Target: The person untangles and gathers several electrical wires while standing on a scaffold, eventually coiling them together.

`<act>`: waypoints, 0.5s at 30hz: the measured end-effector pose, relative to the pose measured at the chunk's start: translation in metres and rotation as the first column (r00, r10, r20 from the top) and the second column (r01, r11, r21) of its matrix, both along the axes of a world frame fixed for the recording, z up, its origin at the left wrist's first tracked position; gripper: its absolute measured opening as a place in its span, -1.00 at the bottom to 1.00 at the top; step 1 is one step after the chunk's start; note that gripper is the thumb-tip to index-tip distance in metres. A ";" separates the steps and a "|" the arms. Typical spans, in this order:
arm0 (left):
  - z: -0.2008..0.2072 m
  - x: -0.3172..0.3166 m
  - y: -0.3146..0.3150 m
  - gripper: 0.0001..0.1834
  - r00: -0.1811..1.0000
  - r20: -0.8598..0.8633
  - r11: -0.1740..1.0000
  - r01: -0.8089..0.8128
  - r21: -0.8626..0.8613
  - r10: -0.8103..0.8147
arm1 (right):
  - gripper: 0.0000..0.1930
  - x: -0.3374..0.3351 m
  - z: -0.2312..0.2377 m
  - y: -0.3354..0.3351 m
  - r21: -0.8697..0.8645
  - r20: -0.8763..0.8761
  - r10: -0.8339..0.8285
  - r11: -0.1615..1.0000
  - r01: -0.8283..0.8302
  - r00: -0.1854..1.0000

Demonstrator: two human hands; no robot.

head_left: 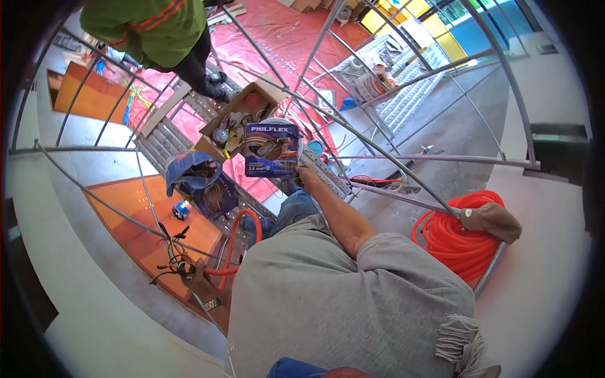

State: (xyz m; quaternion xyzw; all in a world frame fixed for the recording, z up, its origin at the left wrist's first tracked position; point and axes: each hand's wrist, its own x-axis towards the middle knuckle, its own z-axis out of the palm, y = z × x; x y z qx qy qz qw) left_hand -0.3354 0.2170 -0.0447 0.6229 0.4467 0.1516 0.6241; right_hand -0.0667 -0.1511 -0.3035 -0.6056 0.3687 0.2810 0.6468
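Note:
My right hand [309, 179] is closed on the lower right corner of a blue-purple wire box [272, 165], a cardboard carton with a hole in its front. Low on the left, my left hand [200, 286] is closed around the end of an orange flexible conduit [234, 242], which loops up beside my leg. Several dark and light wires [179, 261] fan out at that hand; which of them the fingers grip is partly hidden. Behind the wire box stands an open cardboard box [211, 129] with mixed supplies. A blue bag [192, 170] lies left of it.
Metal scaffold bars [372, 146] cross around me, over a perforated metal plank [167, 148]. A coil of orange conduit [463, 236] hangs at the right beside a brown cap [495, 222]. A person in a green top [151, 31] stands ahead on the left. Red sheeting [271, 38] covers the floor beyond.

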 end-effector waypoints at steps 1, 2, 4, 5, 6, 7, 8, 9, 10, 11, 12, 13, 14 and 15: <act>0.000 0.004 0.000 -0.74 1.000 0.003 1.000 0.014 -0.002 -0.014 | -0.87 -0.001 0.002 -0.005 0.052 -0.025 -0.075 0.996 0.076 0.997; 0.001 0.008 -0.001 -0.74 1.000 0.005 1.000 0.029 0.000 -0.029 | -0.80 -0.002 0.003 -0.010 0.075 -0.100 -0.139 0.986 0.147 0.985; 0.001 0.015 -0.002 -0.74 0.999 0.009 0.999 0.049 0.001 -0.049 | -0.87 -0.003 0.001 -0.022 0.084 -0.055 -0.105 0.990 0.109 0.993; 0.002 0.018 -0.004 -0.74 0.998 0.012 0.998 0.064 0.001 -0.064 | -0.91 -0.005 0.000 -0.029 0.031 -0.104 -0.061 0.997 0.065 0.993; 0.002 0.021 -0.006 -0.74 0.997 0.018 0.998 0.069 0.000 -0.069 | -0.91 -0.006 -0.002 -0.035 0.067 -0.056 -0.063 0.996 0.066 0.996; 0.003 0.024 -0.008 -0.74 0.996 0.019 0.997 0.083 -0.001 -0.083 | -0.91 -0.009 -0.003 -0.041 0.040 -0.057 -0.085 0.995 0.087 0.995; 0.004 0.027 -0.009 -0.74 0.996 0.023 0.996 0.089 -0.001 -0.089 | -0.91 -0.010 -0.005 -0.046 0.037 -0.068 -0.097 0.994 0.100 0.993; 0.004 0.030 -0.010 -0.74 0.995 0.025 0.995 0.099 0.002 -0.100 | -0.91 -0.012 -0.006 -0.052 0.015 -0.047 -0.121 0.992 0.122 0.992; 0.005 0.033 -0.011 -0.74 0.994 0.025 0.994 0.111 0.001 -0.111 | -0.91 -0.013 -0.006 -0.058 0.059 -0.059 -0.092 0.994 0.095 0.994; 0.003 0.037 -0.013 -0.74 0.993 0.027 0.993 0.119 0.004 -0.119 | -0.92 -0.013 -0.006 -0.063 0.066 -0.123 -0.076 0.994 0.085 0.989; 0.005 0.040 -0.014 -0.74 0.991 0.035 0.992 0.127 0.006 -0.127 | -0.92 -0.015 -0.002 -0.069 0.108 -0.052 -0.070 0.991 0.075 0.996; 0.003 0.043 -0.014 -0.74 0.991 0.040 0.992 0.130 0.008 -0.130 | -0.92 -0.016 -0.001 -0.070 0.063 -0.074 -0.104 0.992 0.109 0.992; 0.002 0.047 -0.015 -0.74 0.988 0.071 0.990 0.138 0.017 -0.139 | -0.92 -0.016 0.004 -0.072 0.016 -0.140 -0.156 0.987 0.160 0.978; 0.003 0.050 -0.015 -0.74 0.989 0.053 0.990 0.141 0.006 -0.141 | -0.92 -0.018 0.008 -0.074 0.025 -0.080 -0.141 0.989 0.143 0.987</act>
